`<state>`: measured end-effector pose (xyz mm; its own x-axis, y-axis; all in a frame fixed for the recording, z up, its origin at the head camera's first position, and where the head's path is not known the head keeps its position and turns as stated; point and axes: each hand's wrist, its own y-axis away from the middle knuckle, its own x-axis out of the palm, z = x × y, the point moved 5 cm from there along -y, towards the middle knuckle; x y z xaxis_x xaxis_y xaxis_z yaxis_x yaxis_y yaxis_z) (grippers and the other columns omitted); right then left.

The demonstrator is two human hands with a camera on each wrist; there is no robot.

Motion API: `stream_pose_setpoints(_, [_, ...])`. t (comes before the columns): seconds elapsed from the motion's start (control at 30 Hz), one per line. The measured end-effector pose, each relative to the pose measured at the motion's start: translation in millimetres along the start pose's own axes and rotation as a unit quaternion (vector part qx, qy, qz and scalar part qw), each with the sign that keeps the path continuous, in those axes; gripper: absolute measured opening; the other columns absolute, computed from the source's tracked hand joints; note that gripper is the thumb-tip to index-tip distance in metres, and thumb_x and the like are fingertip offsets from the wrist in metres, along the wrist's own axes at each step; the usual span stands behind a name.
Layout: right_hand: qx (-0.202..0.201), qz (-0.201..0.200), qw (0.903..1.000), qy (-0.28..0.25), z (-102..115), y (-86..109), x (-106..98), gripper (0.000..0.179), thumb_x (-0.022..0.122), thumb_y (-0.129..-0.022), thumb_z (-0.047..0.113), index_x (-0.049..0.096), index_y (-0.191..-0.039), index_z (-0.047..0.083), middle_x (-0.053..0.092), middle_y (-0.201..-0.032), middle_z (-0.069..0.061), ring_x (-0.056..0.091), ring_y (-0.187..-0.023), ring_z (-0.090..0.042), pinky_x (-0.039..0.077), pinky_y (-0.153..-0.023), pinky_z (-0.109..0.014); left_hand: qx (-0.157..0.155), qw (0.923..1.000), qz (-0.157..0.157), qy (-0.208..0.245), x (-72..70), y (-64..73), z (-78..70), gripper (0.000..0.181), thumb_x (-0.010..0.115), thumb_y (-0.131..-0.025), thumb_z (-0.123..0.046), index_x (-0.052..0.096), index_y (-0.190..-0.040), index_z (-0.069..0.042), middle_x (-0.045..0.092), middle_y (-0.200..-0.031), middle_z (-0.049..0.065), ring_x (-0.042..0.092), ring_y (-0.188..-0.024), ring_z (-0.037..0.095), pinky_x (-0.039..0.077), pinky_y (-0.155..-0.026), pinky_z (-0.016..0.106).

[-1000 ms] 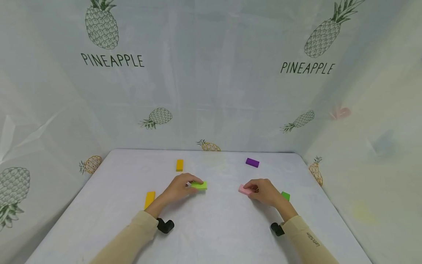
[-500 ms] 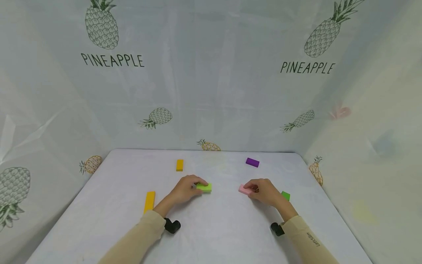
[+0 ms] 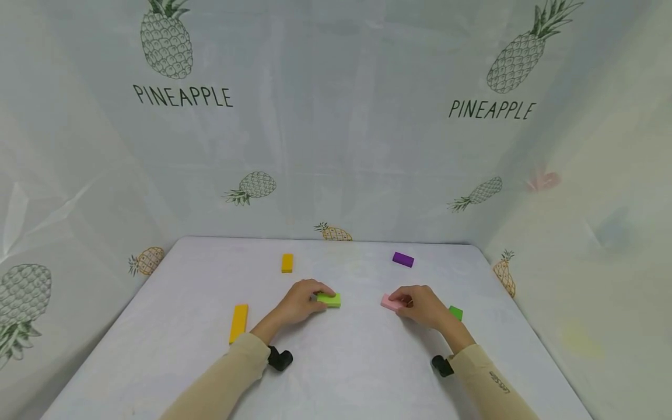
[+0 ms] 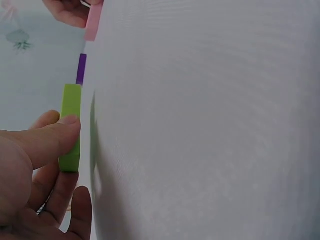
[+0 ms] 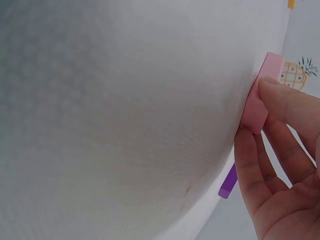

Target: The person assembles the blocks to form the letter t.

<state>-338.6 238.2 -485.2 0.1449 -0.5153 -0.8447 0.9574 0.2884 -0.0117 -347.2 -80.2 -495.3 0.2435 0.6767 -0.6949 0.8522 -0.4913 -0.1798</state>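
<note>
My left hand (image 3: 303, 301) pinches a lime green block (image 3: 330, 300) between thumb and fingers, near the middle of the table. In the left wrist view a gap with a shadow shows between this block (image 4: 71, 100) and the white surface. To the right, my right hand (image 3: 422, 304) pinches a pink block (image 3: 389, 303). In the right wrist view the thumb lies across the pink block's side (image 5: 256, 112), and its lower edge appears to be at the tabletop. A short stretch of white surface separates the two held blocks.
Two yellow blocks lie on the left: one farther back (image 3: 287, 263), one beside the left forearm (image 3: 238, 324). A purple block (image 3: 403, 259) lies at the back right. Behind the right wrist, a green block (image 3: 455, 312) is partly hidden. A pineapple-print curtain (image 3: 336, 134) surrounds the white table (image 3: 336, 373).
My left hand has moved to the right and slightly nearer with the lime green block, closing some distance to the pink block. The right hand has stayed in place.
</note>
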Motion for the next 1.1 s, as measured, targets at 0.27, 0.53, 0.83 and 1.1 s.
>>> stream_pose_setpoints(0.27, [0.002, -0.001, 1.0000, 0.000, 2, 0.5, -1, 0.026, 0.082, -0.093, 0.009, 0.080, -0.117, 0.018, 0.072, -0.106, 0.003, 0.061, -0.094, -0.017, 0.058, -0.091, -0.038, -0.014, 0.9999, 0.007, 0.002, 4.4, -3.2, -0.6, 0.030, 0.080, -0.095, -0.009, 0.078, -0.122, -0.021, 0.072, -0.129, -0.002, 0.062, -0.120, 0.020, 0.052, -0.101, 0.042])
stream_pose_setpoints(0.53, [0.001, -0.002, 1.0000, -0.003, 2, 1.4, -1, 0.026, 0.082, -0.093, 0.008, 0.080, -0.117, 0.018, 0.072, -0.107, 0.002, 0.061, -0.095, -0.017, 0.058, -0.091, -0.039, -0.018, 0.9998, 0.013, 0.001, 8.2, -6.0, 0.1, 0.029, 0.080, -0.095, -0.010, 0.079, -0.121, -0.022, 0.072, -0.127, -0.003, 0.062, -0.119, 0.020, 0.051, -0.101, 0.043])
stream_pose_setpoints(0.83, [0.001, -0.003, 1.0000, -0.003, 1, 1.4, 0, 0.026, 0.082, -0.093, 0.008, 0.080, -0.116, 0.019, 0.072, -0.106, 0.003, 0.060, -0.094, -0.017, 0.058, -0.090, -0.038, -0.019, 0.9996, 0.019, -0.004, 11.5, -7.5, 5.1, 0.029, 0.081, -0.095, -0.009, 0.079, -0.120, -0.023, 0.072, -0.126, -0.004, 0.062, -0.118, 0.020, 0.050, -0.105, 0.046])
stream_pose_setpoints(1.1, [-0.005, -0.006, 1.0000, 0.002, 2, 2.0, -1, 0.026, 0.082, -0.093, 0.008, 0.080, -0.116, 0.018, 0.072, -0.105, 0.003, 0.060, -0.094, -0.017, 0.058, -0.090, -0.038, -0.018, 0.9996, 0.020, -0.011, 12.4, -7.9, 5.0, 0.029, 0.080, -0.095, -0.008, 0.078, -0.119, -0.022, 0.073, -0.125, -0.003, 0.062, -0.115, 0.019, 0.050, -0.103, 0.045])
